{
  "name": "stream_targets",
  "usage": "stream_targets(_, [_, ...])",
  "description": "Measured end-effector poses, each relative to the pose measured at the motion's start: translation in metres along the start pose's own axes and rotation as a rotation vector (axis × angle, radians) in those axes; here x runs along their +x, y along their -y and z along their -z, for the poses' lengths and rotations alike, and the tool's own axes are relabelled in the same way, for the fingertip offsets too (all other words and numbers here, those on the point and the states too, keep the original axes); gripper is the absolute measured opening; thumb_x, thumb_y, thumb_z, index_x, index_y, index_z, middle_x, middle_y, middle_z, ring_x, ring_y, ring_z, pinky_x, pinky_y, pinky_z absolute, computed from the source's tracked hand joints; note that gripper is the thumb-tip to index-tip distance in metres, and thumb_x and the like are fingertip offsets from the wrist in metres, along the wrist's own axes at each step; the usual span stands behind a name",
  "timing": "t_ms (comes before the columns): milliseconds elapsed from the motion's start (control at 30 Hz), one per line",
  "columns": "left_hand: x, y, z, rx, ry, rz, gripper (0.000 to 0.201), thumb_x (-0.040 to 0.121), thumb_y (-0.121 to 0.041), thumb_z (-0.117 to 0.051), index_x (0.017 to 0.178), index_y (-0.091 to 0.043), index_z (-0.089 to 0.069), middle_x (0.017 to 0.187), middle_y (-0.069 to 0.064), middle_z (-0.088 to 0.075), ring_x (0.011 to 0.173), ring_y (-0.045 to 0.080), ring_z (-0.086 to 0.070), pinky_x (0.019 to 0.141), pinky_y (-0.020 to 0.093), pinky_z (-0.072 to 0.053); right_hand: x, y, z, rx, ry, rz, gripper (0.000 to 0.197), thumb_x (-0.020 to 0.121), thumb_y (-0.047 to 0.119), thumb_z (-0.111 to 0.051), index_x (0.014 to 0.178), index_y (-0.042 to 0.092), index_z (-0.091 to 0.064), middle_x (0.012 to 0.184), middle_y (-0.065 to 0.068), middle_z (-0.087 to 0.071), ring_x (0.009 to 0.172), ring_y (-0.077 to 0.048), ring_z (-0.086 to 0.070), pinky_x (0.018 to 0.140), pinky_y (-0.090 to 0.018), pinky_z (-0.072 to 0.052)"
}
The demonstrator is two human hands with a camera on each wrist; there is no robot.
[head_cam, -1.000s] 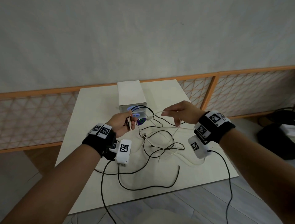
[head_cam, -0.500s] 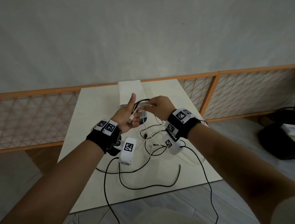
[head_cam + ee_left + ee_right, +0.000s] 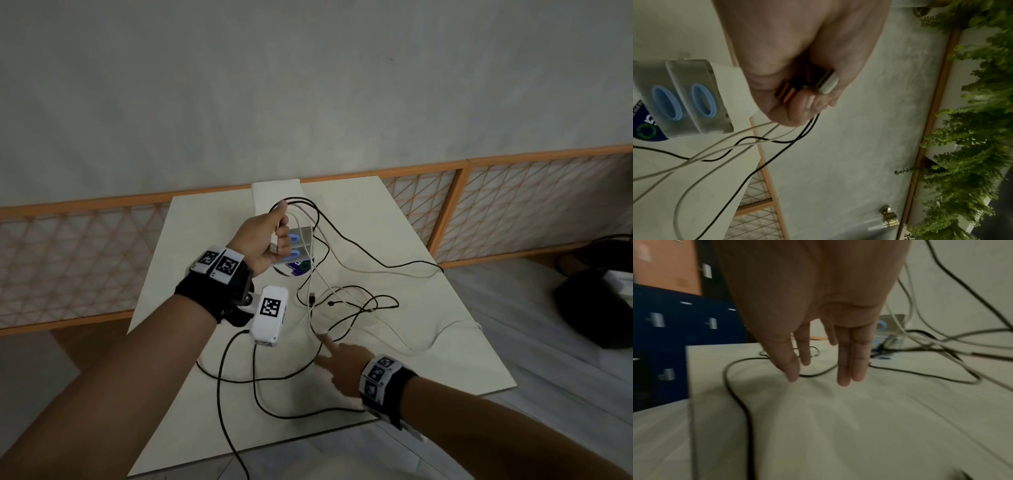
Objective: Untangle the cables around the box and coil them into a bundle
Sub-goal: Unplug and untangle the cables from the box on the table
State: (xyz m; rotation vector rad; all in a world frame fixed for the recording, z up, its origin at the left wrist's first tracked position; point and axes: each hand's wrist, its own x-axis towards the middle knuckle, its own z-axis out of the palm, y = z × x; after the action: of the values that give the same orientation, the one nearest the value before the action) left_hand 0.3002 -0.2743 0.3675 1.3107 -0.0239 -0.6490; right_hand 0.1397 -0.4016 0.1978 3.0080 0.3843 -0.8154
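Observation:
My left hand (image 3: 279, 226) is raised above the white box (image 3: 301, 248), which has two blue ovals on its end. It grips loops of black cable (image 3: 363, 253) and white cable (image 3: 387, 272). In the left wrist view the left hand (image 3: 809, 97) curls round several plugs, and cables hang from it beside the box (image 3: 684, 97). My right hand (image 3: 329, 346) is low over the table (image 3: 445, 342), fingers straight, index tip close to the tangled strands. In the right wrist view the right hand (image 3: 824, 369) holds nothing, and a black cable (image 3: 735, 394) lies under it.
Loose cable loops spread over the table's middle and near edge. An orange lattice fence (image 3: 513, 205) runs behind the table. A dark bag (image 3: 596, 308) lies on the floor at the right. Green plants (image 3: 972, 129) and blue lockers (image 3: 684, 337) stand around.
My right hand let go of the cables beside my left hand and dropped to the near table, fingers now straight. My left hand rose with the loops.

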Motion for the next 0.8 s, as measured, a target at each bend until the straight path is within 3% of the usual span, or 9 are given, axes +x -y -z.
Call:
stream_targets(100, [-0.001,0.0,0.005,0.018,-0.009,-0.017,0.035,0.092,-0.042,-0.054,0.07,-0.015,-0.045,0.049,-0.004,-0.036,0.038,0.012,-0.031,0.038,0.017,-0.033,0.007,-0.019,0.0,0.062,-0.091,-0.146,0.068,0.084,-0.003,-0.052,0.144,0.014,-0.025,0.153,-0.016,-0.017,0.123,-0.037,-0.043,0.094,-0.044,-0.046])
stream_targets(167, [-0.001,0.001,0.009,0.026,-0.028,-0.023,0.036,0.092,-0.042,-0.054,0.07,-0.015,-0.045,0.048,-0.004,-0.036,0.037,0.012,-0.03,0.038,0.017,-0.032,0.004,-0.029,0.001,0.021,-0.099,-0.176,0.058,0.085,-0.004,-0.05,0.138,0.009,-0.031,0.137,-0.017,-0.039,0.119,-0.035,-0.047,0.091,-0.044,-0.046])
stream_targets(233, [0.0,0.003,0.012,0.023,-0.052,-0.03,0.036,0.093,-0.041,-0.054,0.069,-0.015,-0.045,0.047,-0.004,-0.036,0.037,0.012,-0.03,0.038,0.016,-0.032,0.001,-0.039,-0.001,-0.066,-0.12,-0.112,0.04,0.087,0.0,-0.047,0.127,0.004,-0.045,0.127,-0.016,-0.048,0.113,-0.034,-0.051,0.085,-0.042,-0.048])
stream_targets(267, [-0.001,0.004,0.013,0.022,-0.057,-0.03,0.036,0.093,-0.04,-0.054,0.069,-0.015,-0.044,0.047,-0.004,-0.037,0.036,0.012,-0.03,0.037,0.016,-0.032,-0.002,-0.042,0.001,-0.12,-0.187,-0.066,0.03,0.085,0.004,-0.053,0.115,0.005,-0.056,0.117,-0.014,-0.056,0.106,-0.033,-0.056,0.079,-0.039,-0.05])
stream_targets(333, [-0.002,0.007,0.016,0.032,-0.061,-0.037,0.037,0.093,-0.04,-0.053,0.068,-0.015,-0.044,0.045,-0.005,-0.037,0.036,0.011,-0.031,0.037,0.016,-0.031,-0.007,-0.052,0.006,-0.146,-0.304,-0.015,0.013,0.064,0.015,-0.076,0.075,0.014,-0.069,0.079,-0.003,-0.066,0.076,-0.025,-0.064,0.06,-0.028,-0.052])
stream_targets(400, [-0.002,0.01,0.018,0.069,-0.079,-0.05,0.038,0.093,-0.04,-0.053,0.067,-0.014,-0.044,0.044,-0.005,-0.038,0.036,0.011,-0.032,0.037,0.016,-0.029,-0.012,-0.062,0.018,0.04,-0.452,0.067,0.012,0.059,0.016,-0.081,0.062,0.016,-0.069,0.065,0.0,-0.066,0.065,-0.025,-0.063,0.058,-0.03,-0.055])
stream_targets(500, [-0.001,0.015,0.02,0.122,-0.116,-0.061,0.04,0.091,-0.042,-0.055,0.067,-0.014,-0.043,0.045,-0.004,-0.04,0.038,0.012,-0.032,0.037,0.017,-0.027,-0.031,-0.061,0.062,0.506,-0.639,0.026,0.005,0.081,0.014,-0.07,0.083,0.01,-0.073,0.079,-0.005,-0.07,0.074,-0.022,-0.065,0.072,-0.031,-0.053])
stream_targets(633, [0.001,0.021,0.019,0.16,-0.103,-0.068,0.038,0.09,-0.043,-0.057,0.067,-0.016,-0.046,0.05,-0.003,-0.041,0.039,0.012,-0.034,0.041,0.02,-0.03,-0.059,-0.045,0.126,1.026,-0.66,0.108,0.01,0.086,0.01,-0.066,0.081,0.019,-0.064,0.066,-0.008,-0.052,0.046,-0.006,-0.047,0.049,-0.016,-0.042])
stream_targets(800, [-0.004,0.033,0.008,0.208,0.052,-0.099,0.033,0.092,-0.037,-0.055,0.067,-0.016,-0.05,0.05,-0.001,-0.049,0.044,0.015,-0.042,0.05,0.026,-0.034,-0.06,-0.025,0.174,1.213,-0.903,0.112,0.006,0.086,0.016,-0.067,0.081,0.012,-0.065,0.044,0.01,-0.036,0.038,-0.004,-0.028,0.04,-0.012,-0.026])
